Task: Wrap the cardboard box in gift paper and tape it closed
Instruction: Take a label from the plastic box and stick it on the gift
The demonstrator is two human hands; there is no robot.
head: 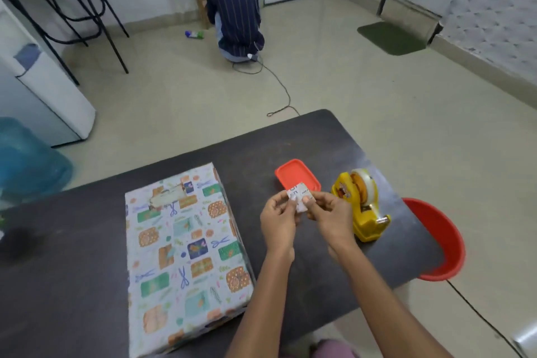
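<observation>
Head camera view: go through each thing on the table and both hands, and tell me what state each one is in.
Box: lying flat, covered in gift paper, taped patch on top.
Tape dispenser: upright, roll loaded.
Orange container: lid on.
Paper scrap: pinched between both hands.
Left hand: pinches the scrap.
Right hand: pinches the scrap.

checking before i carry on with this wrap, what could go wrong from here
1. Both hands, left hand and right hand, pinch the small paper piece, so nothing holds the wrapped box; a loose flap could lift.
2. The box's near end sits close to the table edge; a nudge might tip it off.
3. The tape dispenser stands near the right edge above the red tub; an elbow could knock it in.
</observation>
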